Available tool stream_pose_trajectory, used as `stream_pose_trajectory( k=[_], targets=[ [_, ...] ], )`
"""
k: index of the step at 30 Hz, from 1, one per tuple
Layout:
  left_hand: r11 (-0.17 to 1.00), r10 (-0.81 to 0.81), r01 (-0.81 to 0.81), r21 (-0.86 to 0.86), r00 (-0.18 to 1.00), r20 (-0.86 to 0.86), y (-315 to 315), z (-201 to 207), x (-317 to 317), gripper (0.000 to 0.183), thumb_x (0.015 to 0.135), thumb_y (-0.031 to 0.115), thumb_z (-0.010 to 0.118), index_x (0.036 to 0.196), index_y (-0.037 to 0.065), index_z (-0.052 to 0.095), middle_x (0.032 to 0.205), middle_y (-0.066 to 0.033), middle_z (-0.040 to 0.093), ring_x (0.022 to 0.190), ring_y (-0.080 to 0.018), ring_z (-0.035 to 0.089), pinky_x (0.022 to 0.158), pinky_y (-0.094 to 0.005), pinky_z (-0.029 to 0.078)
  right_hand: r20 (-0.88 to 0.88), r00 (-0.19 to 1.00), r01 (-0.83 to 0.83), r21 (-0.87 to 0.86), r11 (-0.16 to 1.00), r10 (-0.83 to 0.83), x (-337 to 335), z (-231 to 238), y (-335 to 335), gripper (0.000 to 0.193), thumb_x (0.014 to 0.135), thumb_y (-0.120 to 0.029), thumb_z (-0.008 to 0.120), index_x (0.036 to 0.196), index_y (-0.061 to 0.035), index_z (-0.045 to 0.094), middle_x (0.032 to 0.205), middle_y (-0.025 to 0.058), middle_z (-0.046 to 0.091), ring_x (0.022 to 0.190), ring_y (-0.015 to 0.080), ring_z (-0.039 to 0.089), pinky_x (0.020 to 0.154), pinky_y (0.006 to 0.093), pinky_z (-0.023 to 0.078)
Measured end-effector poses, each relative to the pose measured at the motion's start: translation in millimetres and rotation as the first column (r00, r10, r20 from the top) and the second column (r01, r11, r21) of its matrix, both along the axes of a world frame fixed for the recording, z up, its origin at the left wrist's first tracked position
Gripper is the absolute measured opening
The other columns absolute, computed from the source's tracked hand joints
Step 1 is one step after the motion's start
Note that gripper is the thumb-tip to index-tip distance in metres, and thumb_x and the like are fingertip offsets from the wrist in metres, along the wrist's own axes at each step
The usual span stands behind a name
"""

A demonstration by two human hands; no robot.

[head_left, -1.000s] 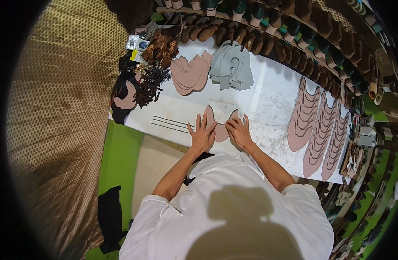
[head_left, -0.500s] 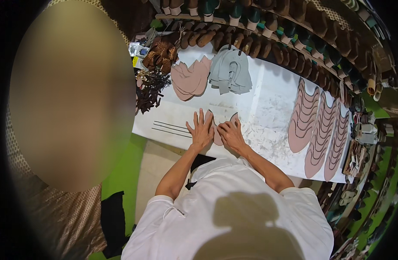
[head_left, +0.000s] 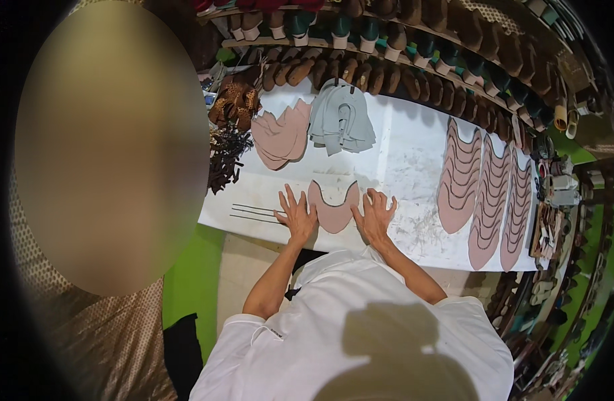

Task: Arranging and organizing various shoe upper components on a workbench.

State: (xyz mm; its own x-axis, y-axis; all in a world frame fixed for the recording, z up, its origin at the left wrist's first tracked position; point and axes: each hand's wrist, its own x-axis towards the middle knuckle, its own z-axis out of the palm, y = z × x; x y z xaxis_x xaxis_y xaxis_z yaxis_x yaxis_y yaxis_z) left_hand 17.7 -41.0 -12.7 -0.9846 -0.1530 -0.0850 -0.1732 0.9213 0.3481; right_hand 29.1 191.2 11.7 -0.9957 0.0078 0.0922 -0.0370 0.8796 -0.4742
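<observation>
A pink U-shaped shoe upper piece (head_left: 335,217) lies flat on the white table, a dark strip along its curved inner edge. My left hand (head_left: 296,215) rests at its left side, fingers spread. On the other side, my right hand (head_left: 374,215) has its thumb by the piece's right edge and its fingers apart. Neither hand grips anything. Several thin dark strips (head_left: 252,211) lie left of my left hand. Farther back are a pile of pink cut pieces (head_left: 280,136) and a stack of grey pieces (head_left: 340,120).
At the right, three overlapping rows of pink pieces with dark edging (head_left: 489,207) cover the white table (head_left: 414,167). A heap of dark scraps (head_left: 225,157) sits at the left. Racks of heeled shoes (head_left: 370,37) line the back. A blurred oval covers the far left.
My hands have moved apart from over the pink piece to its two sides, uncovering it. The fingers of my right hand have spread. The whole view has shifted slightly.
</observation>
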Motion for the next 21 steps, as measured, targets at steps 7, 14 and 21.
stream_pose_trajectory(
  k=[7,14,21],
  targets=[
    [0.947,0.194,-0.206,0.246,0.978,0.071,6.8,7.5,-4.5,0.033,0.088,0.039,0.073,0.111,0.015,0.079,0.171,-0.0159,0.025,0.159,-0.0419,0.010,0.112,-0.0800,0.007,-0.015,0.998,0.060,-0.176,0.983,-0.064,0.0,-4.6,-10.2,0.028,0.091,-0.030,0.074,0.106,-0.0057,0.075,0.133,0.0070,0.059,0.130,0.0274,0.048,0.116,0.0618,0.017],
    [0.880,0.290,-0.297,0.370,0.954,0.076,15.4,30.7,3.2,0.027,0.088,0.042,0.078,0.099,0.018,0.082,0.164,-0.0151,0.040,0.156,-0.0417,0.019,0.114,-0.0759,0.010,0.117,0.971,0.237,-0.329,0.914,-0.210,-12.8,-1.3,1.1,0.018,0.089,-0.031,0.073,0.093,-0.0128,0.076,0.126,0.0030,0.065,0.127,0.0260,0.052,0.116,0.0621,0.016],
    [0.853,0.307,-0.286,0.438,0.951,0.023,32.7,60.0,36.2,0.039,0.089,0.044,0.080,0.108,0.010,0.081,0.162,-0.0161,0.045,0.153,-0.0391,0.028,0.120,-0.0486,0.026,0.017,0.977,0.204,-0.389,0.898,-0.214,4.8,21.7,29.1,0.016,0.086,-0.031,0.075,0.090,-0.0158,0.077,0.127,0.0016,0.065,0.126,0.0237,0.055,0.117,0.0598,0.019]
  ],
)
